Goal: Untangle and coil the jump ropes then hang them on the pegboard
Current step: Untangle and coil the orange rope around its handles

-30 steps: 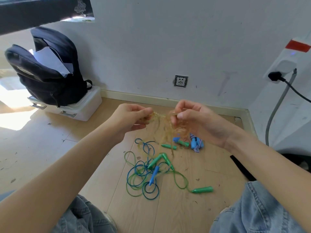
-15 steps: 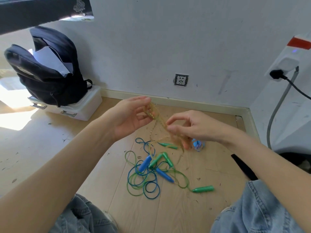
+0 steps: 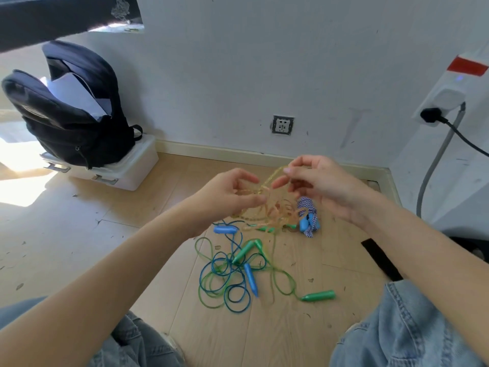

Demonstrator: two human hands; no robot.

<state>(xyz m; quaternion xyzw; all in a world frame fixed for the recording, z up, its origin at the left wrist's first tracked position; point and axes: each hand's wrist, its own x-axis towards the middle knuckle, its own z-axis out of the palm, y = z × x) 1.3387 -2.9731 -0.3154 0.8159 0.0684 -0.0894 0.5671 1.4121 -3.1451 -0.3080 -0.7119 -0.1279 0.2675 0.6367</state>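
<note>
Both hands hold a translucent yellow jump rope [image 3: 267, 207] above the floor. My left hand [image 3: 227, 193] pinches a bunch of its strands; my right hand [image 3: 315, 181] pinches one strand and lifts it. The rest of the yellow rope hangs in a loose tangle between them. Below lies a knot of blue rope [image 3: 232, 282] and green rope [image 3: 280, 276], with blue handles [image 3: 225, 229] and green handles [image 3: 318, 296] mixed in. A blue-and-white braided rope [image 3: 307, 218] lies bundled under my right hand. No pegboard is in view.
A dark backpack [image 3: 68, 112] rests on a white plastic box [image 3: 127, 168] at the left wall. A wall socket [image 3: 282, 125] sits low on the wall. A power strip [image 3: 449, 99] with a black cable hangs at the right. My jeans-clad knees frame the floor.
My right hand has risen and moved right, drawing a yellow strand up. My left hand dropped slightly and closed on the bunch. The blue handles on the floor shifted.
</note>
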